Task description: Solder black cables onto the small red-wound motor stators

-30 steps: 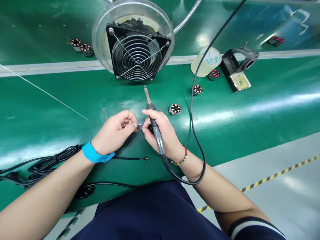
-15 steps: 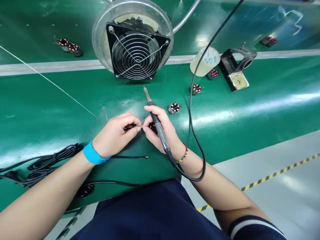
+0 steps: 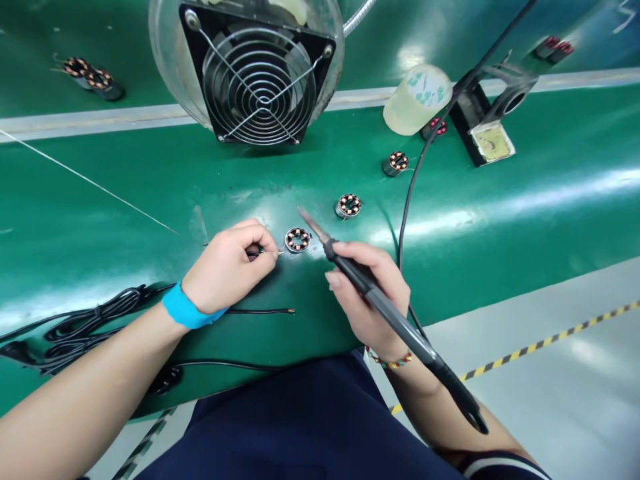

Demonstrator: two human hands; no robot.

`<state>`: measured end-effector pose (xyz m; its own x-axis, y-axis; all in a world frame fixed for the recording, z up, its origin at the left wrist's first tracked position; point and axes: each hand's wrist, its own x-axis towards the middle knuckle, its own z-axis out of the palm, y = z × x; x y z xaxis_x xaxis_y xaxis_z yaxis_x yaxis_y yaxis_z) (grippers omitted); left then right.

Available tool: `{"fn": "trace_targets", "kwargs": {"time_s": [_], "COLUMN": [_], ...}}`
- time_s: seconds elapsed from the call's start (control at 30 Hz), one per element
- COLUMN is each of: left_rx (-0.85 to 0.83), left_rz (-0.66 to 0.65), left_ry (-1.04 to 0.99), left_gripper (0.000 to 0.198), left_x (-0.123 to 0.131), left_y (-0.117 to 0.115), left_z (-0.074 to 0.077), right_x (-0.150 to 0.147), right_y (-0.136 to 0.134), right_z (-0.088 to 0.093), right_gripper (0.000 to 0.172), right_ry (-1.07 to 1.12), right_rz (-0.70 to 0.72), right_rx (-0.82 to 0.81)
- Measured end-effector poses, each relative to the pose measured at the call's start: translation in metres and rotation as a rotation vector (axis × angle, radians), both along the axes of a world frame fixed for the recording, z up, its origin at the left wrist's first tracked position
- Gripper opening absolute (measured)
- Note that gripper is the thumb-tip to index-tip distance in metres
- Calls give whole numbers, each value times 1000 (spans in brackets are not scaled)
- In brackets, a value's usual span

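Observation:
My left hand [image 3: 233, 263], with a blue band at the wrist, pinches a thin black cable whose bare wire end [image 3: 280, 253] pokes out past the fingertips. Just right of that end, a small motor stator [image 3: 297, 240] with copper windings rests on the green bench. My right hand [image 3: 375, 293] grips a soldering iron [image 3: 390, 313] by its dark handle. The iron's tip [image 3: 306, 215] points up and left, above and slightly right of the stator. Another stator [image 3: 349, 206] stands beyond the tip, to the right.
A fan with a wire guard [image 3: 263, 100] faces me at the back. To the right are a tape roll [image 3: 417, 100], more stators [image 3: 396, 164] and an iron stand with a sponge [image 3: 493, 142]. Coiled black cables [image 3: 85, 327] lie at left; a thin solder wire [image 3: 90, 177] hangs above.
My right hand has drawn back to the right from my left fingertips, and the soldering iron has swung lower in its grip. The stator between the hands is now uncovered.

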<state>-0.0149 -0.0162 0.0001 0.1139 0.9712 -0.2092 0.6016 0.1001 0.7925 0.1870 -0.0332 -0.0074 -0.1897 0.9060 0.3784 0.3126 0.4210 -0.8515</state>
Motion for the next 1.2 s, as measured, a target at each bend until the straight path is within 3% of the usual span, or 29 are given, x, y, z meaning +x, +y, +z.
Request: {"fn": "trace_targets", "kwargs": {"time_s": [0.17, 0.63, 1.03, 1.2], "left_rx": [-29, -22, -56, -40], "left_rz": [46, 64, 94, 87], "left_ry": [4, 17, 32, 21], "left_gripper": [11, 10, 10, 10], "left_x": [2, 2, 2, 1], "left_y": [1, 1, 2, 2], "left_z": [-2, -6, -3, -4], "right_x": [2, 2, 1, -2], "right_y": [-10, -7, -6, 3], "right_z": [-14, -13, -12, -5], "right_gripper": [17, 17, 22, 32], "right_ry": [-11, 38, 29, -87], "right_rz": [-27, 76, 28, 160], "right_rx": [129, 45, 76, 35]}}
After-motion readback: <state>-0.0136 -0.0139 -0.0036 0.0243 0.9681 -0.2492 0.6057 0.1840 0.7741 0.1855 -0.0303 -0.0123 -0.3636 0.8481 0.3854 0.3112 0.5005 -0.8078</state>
